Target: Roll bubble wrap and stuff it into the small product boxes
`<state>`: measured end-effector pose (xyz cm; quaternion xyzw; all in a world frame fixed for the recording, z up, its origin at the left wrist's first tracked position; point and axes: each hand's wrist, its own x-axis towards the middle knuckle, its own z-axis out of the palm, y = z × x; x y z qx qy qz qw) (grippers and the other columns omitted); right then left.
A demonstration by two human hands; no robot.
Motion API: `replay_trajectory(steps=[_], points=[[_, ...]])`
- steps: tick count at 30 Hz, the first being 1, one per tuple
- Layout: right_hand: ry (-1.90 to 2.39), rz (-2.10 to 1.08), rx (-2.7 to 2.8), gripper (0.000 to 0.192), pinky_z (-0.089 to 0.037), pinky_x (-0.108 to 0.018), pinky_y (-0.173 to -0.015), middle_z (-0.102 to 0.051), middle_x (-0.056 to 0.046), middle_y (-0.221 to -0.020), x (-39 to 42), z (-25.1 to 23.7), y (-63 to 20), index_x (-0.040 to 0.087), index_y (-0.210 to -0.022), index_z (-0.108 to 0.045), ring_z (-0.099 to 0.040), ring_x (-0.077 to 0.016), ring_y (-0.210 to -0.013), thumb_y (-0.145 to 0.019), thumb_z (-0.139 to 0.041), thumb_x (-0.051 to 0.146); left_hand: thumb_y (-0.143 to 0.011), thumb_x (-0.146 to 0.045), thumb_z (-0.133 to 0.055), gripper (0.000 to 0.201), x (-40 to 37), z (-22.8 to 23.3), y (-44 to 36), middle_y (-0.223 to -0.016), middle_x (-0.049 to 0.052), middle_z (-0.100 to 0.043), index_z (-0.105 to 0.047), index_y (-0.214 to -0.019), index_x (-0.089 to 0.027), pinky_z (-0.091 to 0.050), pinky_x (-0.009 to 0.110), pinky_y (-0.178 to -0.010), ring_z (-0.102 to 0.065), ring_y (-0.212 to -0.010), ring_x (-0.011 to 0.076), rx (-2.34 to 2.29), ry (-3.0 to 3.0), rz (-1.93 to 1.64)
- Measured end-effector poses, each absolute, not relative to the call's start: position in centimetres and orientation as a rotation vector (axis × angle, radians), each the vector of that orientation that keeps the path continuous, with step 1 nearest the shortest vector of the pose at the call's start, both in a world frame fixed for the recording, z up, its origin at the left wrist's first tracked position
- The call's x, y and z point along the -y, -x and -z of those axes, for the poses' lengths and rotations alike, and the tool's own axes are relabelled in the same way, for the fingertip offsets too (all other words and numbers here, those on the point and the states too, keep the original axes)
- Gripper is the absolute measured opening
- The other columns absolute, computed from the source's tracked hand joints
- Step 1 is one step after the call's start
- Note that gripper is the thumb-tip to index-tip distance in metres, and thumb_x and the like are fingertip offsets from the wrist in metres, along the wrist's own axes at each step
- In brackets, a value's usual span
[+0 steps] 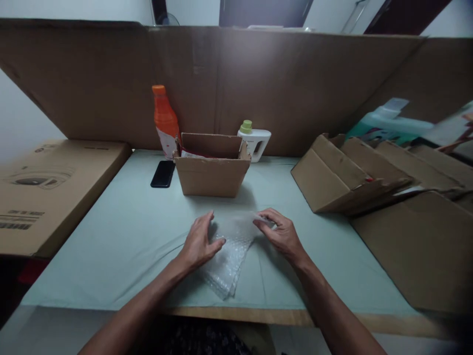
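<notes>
Clear bubble wrap point(227, 264) lies in a flat stack near the table's front, between my hands. My right hand point(279, 231) pinches the edge of an upper bubble wrap sheet point(240, 224), which is partly lifted and blurred. At the stack's left side, my left hand point(201, 241) has its thumb and fingers apart; the thumb lies over the wrap, though contact is hard to judge. Just beyond both hands stands a small open cardboard box point(212, 175), with a red and white packet point(194, 154) partly showing inside it.
Behind the box stand an orange bottle point(165, 118) and a white jug with green cap point(254, 140). A black phone point(163, 174) lies left of the box. Several open cartons point(332, 172) and a teal bottle point(388, 123) crowd the right. A large flat carton point(62, 187) is at left.
</notes>
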<state>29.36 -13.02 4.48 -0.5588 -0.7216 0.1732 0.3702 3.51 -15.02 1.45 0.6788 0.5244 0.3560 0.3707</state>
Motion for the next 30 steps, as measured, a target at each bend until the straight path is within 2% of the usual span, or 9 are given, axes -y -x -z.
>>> replay_trajectory(steps=[2, 4, 6, 9, 11, 14, 19, 25, 30], points=[[1.319, -0.486, 1.844, 0.017, -0.051, -0.030, -0.071, -0.067, -0.003, -0.080, 14.0, -6.4, -29.0, 0.022, -0.084, -0.068, -0.062, -0.0187, -0.075, -0.088, -0.061, 0.037, -0.068, -0.031, -0.075, 0.080, 14.5, -1.5, -4.5, -0.127, 0.015, -0.065, -0.050, -0.142, -0.015, -0.043, 0.045, -0.103, -0.058, -0.119, 0.0321, -1.244, -1.579, -0.809], [1.253, -0.523, 1.814, 0.015, -0.049, -0.028, -0.068, -0.066, -0.002, -0.078, 15.0, -8.3, -28.9, 0.023, -0.083, -0.069, -0.061, -0.0177, -0.073, -0.088, -0.064, 0.037, -0.069, -0.029, -0.072, 0.058, 14.7, -1.7, -5.0, -0.108, 0.008, -0.071, -0.064, -0.125, -0.016, -0.048, 0.036, -0.090, -0.063, -0.101, 0.0266, -1.118, -1.466, -0.721], [1.246, -0.552, 1.777, 0.016, -0.049, -0.027, -0.067, -0.065, -0.001, -0.077, 15.6, -9.7, -29.0, 0.023, -0.081, -0.069, -0.061, -0.0171, -0.072, -0.088, -0.066, 0.037, -0.072, -0.027, -0.065, 0.030, 15.6, -1.8, -4.9, -0.085, 0.003, -0.070, -0.072, -0.099, -0.015, -0.047, 0.028, -0.074, -0.062, -0.081, 0.0197, -1.038, -1.413, -0.693], [1.234, -0.560, 1.745, 0.019, -0.048, -0.027, -0.068, -0.064, 0.000, -0.074, 15.0, -10.7, -28.5, 0.022, -0.077, -0.069, -0.060, -0.0163, -0.071, -0.088, -0.066, 0.036, -0.074, -0.030, -0.061, 0.019, 17.3, -1.8, -4.2, -0.070, 0.000, -0.063, -0.070, -0.080, -0.014, -0.043, 0.023, -0.061, -0.056, -0.065, 0.0141, -0.996, -1.337, -0.695], [1.214, -0.529, 1.779, 0.019, -0.048, -0.028, -0.070, -0.066, -0.001, -0.075, 13.4, -10.5, -27.2, 0.021, -0.078, -0.069, -0.062, -0.0165, -0.073, -0.089, -0.064, 0.036, -0.076, -0.033, -0.063, 0.024, 18.4, -1.7, -3.6, -0.072, 0.001, -0.065, -0.070, -0.086, -0.013, -0.044, 0.023, -0.061, -0.057, -0.065, 0.0136, -0.982, -1.292, -0.711], [1.202, -0.472, 1.921, 0.016, -0.049, -0.028, -0.075, -0.070, -0.003, -0.082, 9.5, -9.2, -24.3, 0.020, -0.082, -0.070, -0.064, -0.0173, -0.078, -0.090, -0.062, 0.032, -0.076, -0.035, -0.069, 0.038, 19.9, -1.6, -2.9, -0.084, 0.003, -0.070, -0.067, -0.108, -0.014, -0.049, 0.025, -0.069, -0.063, -0.073, 0.0162, -0.988, -1.155, -0.787], [1.236, -0.458, 2.125, 0.008, -0.046, -0.026, -0.069, -0.072, -0.002, -0.077, 4.4, -5.5, -20.2, 0.020, -0.076, -0.071, -0.065, -0.0162, -0.073, -0.083, -0.068, 0.020, -0.072, -0.048, -0.074, 0.066, 22.3, -1.2, -1.0, -0.103, 0.008, -0.070, -0.057, -0.126, -0.014, -0.050, 0.027, -0.078, -0.066, -0.090, 0.0207, -1.000, -0.922, -0.854], [1.407, -0.365, 2.241, 0.015, -0.045, -0.027, -0.072, -0.074, -0.005, -0.084, 3.9, -1.8, -19.5, 0.018, -0.080, -0.074, -0.066, -0.0190, -0.079, -0.090, -0.064, 0.023, -0.072, -0.061, -0.076, 0.105, 24.7, 0.4, 1.0, -0.084, 0.002, -0.063, -0.022, -0.153, -0.020, -0.044, 0.021, -0.046, -0.053, -0.056, 0.0116, -1.073, -0.780, -0.747], [1.506, -0.259, 2.299, 0.017, -0.046, -0.033, -0.081, -0.075, -0.010, -0.092, 3.2, -0.8, -18.4, 0.018, -0.089, -0.076, -0.066, -0.0242, -0.090, -0.092, -0.061, 0.024, -0.073, -0.065, -0.075, 0.115, 26.4, 1.9, 1.9, -0.078, -0.001, -0.057, -0.011, -0.157, -0.020, -0.043, 0.021, -0.041, -0.048, -0.053, 0.0105, -1.115, -0.788, -0.821]])
